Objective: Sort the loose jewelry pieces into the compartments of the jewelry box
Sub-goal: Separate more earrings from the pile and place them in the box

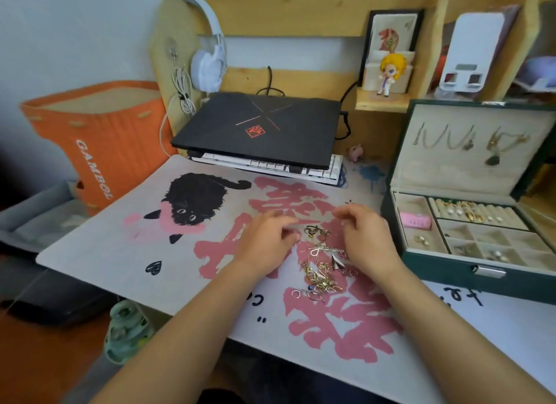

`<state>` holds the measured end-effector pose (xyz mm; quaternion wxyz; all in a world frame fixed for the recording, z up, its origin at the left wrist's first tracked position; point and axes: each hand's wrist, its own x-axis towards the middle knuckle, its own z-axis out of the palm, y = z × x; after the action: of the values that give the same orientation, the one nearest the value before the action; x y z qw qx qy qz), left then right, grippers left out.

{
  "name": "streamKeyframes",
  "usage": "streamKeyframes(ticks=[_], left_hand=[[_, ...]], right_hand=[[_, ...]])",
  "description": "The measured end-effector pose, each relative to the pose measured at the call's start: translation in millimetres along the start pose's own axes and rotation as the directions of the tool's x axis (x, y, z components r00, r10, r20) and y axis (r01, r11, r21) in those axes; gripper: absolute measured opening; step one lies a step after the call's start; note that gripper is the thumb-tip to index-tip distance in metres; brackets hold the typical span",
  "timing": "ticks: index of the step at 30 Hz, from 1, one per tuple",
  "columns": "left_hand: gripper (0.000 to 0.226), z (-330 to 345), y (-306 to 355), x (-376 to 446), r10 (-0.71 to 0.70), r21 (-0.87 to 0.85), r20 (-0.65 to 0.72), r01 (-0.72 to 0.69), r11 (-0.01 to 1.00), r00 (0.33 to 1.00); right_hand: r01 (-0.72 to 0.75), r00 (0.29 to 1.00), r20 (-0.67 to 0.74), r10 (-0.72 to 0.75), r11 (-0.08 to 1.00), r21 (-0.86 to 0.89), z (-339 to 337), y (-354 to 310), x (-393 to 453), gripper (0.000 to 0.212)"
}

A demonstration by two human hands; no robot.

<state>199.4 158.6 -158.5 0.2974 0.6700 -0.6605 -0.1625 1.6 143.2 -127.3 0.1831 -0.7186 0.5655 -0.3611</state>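
Observation:
A tangled pile of loose gold and silver jewelry (pixel 323 265) lies on the desk mat, between my two hands. My left hand (pixel 264 241) hovers at the pile's left edge with its fingers loosely bent, fingertips near the top pieces. My right hand (pixel 365 238) is at the pile's right edge, fingers curved down over it. Neither hand plainly holds a piece. The green jewelry box (pixel 469 271) stands open at the right, with necklaces hung in its lid, a ring roll and several small compartments holding a few pieces.
The printed desk mat (pixel 120 241) with a black cat covers the table. A closed black laptop (pixel 258 127) sits over a white keyboard behind the hands. An orange basket (pixel 96 139) stands at the left, wooden shelves with a figurine (pixel 389 73) at the back.

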Motion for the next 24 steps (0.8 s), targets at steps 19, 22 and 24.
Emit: streamKeyframes(ticks=[19,22,24], left_hand=[[0.021,-22,-3,-8,-0.091,-0.695,-0.168,-0.053,0.717,0.982],[0.02,-21,-3,-9,-0.081,-0.756,-0.159,-0.068,0.651,0.984],[0.019,-20,-3,-9,-0.083,-0.823,-0.14,-0.069,0.564,0.987]], right_hand=[[-0.115,0.993,-0.017,0.118,0.985,0.127,15,22,3,0.037],[-0.116,0.993,-0.012,0.119,0.983,0.146,15,23,3,0.037],[-0.117,0.993,-0.01,0.12,0.981,0.153,15,24,3,0.037]])
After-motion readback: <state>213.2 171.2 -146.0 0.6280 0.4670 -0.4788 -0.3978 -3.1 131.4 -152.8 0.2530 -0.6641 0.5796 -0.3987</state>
